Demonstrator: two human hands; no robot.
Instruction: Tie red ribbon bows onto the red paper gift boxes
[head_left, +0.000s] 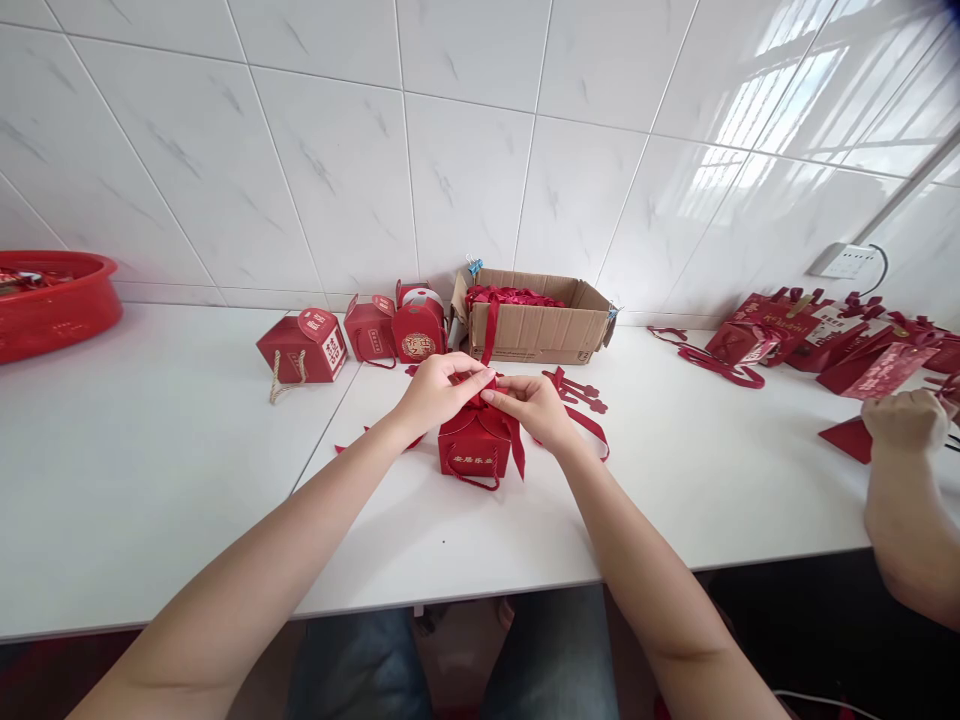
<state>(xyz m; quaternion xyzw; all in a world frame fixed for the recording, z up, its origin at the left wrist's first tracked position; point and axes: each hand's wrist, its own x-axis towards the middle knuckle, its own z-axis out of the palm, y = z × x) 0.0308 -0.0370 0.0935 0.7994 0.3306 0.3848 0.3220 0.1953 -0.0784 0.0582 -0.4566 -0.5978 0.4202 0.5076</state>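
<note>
Clock face laid flat on the white table, centred on the red box; 12 points to the wall. The box stands upright before me, its cord handle drooping at 6.

My left hand is at 10, my right hand at 2. Thumb and finger of each are pinched on red ribbon over the box top, fingertips almost meeting; one tail hangs at 5.

Technique, my judgement: draw both sides evenly, hold the crossing centred over the top flaps, and smooth twists before tightening. Pull lightly; the card walls look thin enough to buckle.

Unclear: my fingers cover the crossing, so I cannot tell loop from knot. A loose strip at 3 runs in behind my right wrist. Flower-ended pieces at 2 overlap; count uncertain. At 12, a strip hangs down the carton and vanishes behind my left fingers; whether it joins my ribbon, I cannot say. A co-worker's hand, at 3, hides its own grip. Farther off, at 10, the red basin is cut by the frame edge.
</note>
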